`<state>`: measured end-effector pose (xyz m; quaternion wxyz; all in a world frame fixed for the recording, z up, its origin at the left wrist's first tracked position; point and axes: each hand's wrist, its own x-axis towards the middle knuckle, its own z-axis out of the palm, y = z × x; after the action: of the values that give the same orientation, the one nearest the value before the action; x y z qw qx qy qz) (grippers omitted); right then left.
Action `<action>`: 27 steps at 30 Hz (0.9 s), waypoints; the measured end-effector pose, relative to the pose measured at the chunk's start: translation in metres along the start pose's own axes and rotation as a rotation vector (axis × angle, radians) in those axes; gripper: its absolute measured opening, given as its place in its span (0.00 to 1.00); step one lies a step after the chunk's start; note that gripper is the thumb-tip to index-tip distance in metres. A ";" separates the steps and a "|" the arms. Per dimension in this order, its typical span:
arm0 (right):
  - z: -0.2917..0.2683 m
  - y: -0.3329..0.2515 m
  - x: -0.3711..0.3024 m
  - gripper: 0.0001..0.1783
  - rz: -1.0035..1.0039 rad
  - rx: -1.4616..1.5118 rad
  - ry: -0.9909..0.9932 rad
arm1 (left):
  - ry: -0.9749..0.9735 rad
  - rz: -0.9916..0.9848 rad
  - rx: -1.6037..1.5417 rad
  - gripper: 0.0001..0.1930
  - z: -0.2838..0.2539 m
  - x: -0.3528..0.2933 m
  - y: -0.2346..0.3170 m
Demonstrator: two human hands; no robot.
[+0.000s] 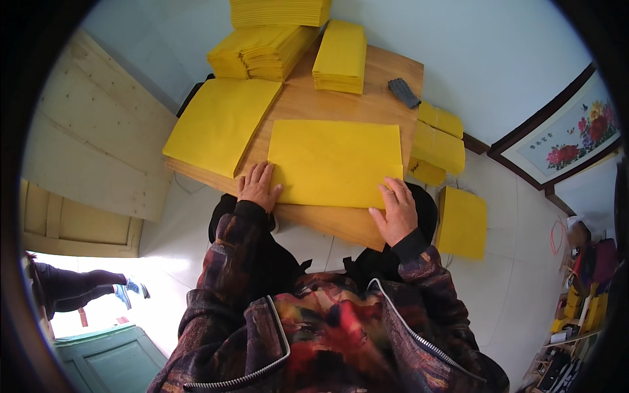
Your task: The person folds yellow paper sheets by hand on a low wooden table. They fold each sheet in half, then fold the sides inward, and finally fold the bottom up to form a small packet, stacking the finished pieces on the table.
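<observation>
A yellow paper sheet (336, 160) lies flat on the wooden table in front of me. My left hand (260, 188) rests at the sheet's lower left edge, fingers stretched out and thumb against the paper. At the lower right corner, my right hand (396, 211) lies with its fingers over the sheet's edge and its thumb apart. Neither hand lifts anything. Whether the sheet is one layer or a folded piece, I cannot tell. Left of it, a larger yellow stack (221, 124) lies at the table's left side.
Yellow bundles (265, 52) and a narrower yellow stack (339, 57) stand at the table's (386, 85) far side. A dark grey cloth-like item (404, 93) lies at the far right. More yellow bundles (438, 144) sit beyond the right edge. Another person's legs (82, 288) show at left.
</observation>
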<state>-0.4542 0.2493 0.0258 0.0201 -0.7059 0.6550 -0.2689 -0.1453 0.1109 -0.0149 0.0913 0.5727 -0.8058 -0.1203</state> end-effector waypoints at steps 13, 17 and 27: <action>0.019 -0.049 -0.014 0.31 -0.102 -0.029 -0.234 | 0.013 0.204 -0.072 0.40 -0.027 -0.084 0.012; 0.018 -0.048 -0.011 0.31 -0.094 -0.083 -0.286 | -0.002 0.386 0.355 0.32 -0.022 -0.081 -0.004; 0.022 0.013 0.028 0.17 -0.275 0.179 -0.300 | 0.304 0.733 0.138 0.18 0.007 -0.067 0.004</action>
<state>-0.4567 0.2138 0.0119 0.1431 -0.8161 0.5156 -0.2182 -0.1290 0.1762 -0.0207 0.2075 0.2635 -0.9401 0.0607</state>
